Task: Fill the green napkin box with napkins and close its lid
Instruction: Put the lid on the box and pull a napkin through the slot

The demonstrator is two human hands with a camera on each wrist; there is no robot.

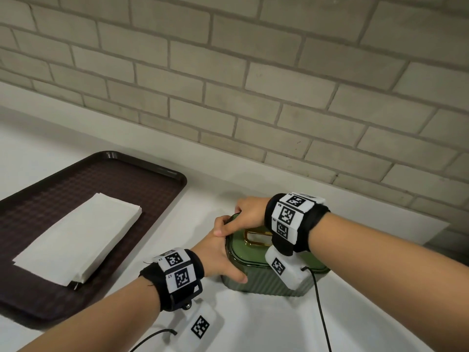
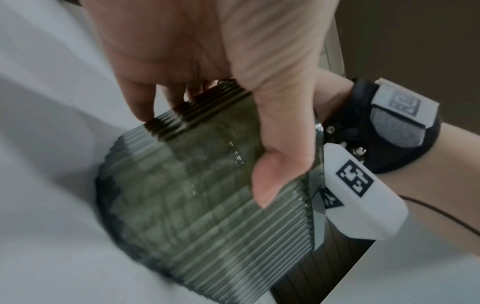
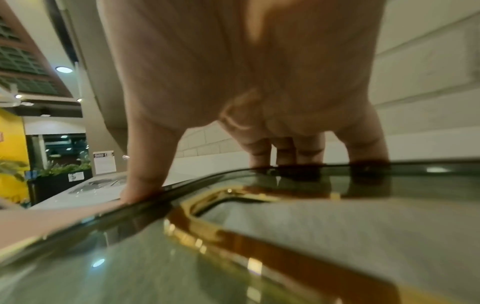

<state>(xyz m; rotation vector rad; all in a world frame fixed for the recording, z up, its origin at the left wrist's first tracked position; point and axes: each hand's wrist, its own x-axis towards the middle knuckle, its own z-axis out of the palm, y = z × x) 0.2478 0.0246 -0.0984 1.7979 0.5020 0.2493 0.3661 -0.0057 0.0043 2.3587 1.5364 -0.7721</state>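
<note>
The green napkin box point(image 1: 266, 283), ribbed on its sides, stands on the white counter. Its glossy lid point(image 1: 243, 252) lies on top and has a gold-rimmed slot point(image 1: 256, 236). My left hand point(image 1: 228, 252) grips the box's left end, thumb on the front ribs point(image 2: 270, 176). My right hand point(image 1: 245, 214) holds the lid's far left corner, thumb on the left edge and fingers point(image 3: 285, 152) curled over the far edge. White paper point(image 3: 324, 226) shows through the slot. A stack of white napkins point(image 1: 78, 237) lies on the brown tray point(image 1: 157, 171) to the left.
A grey brick wall point(image 1: 253, 85) runs close behind the box. The tray takes up the counter's left side. Black cables point(image 1: 321, 313) trail from both wrist cameras across the white counter point(image 1: 266, 326) in front of the box.
</note>
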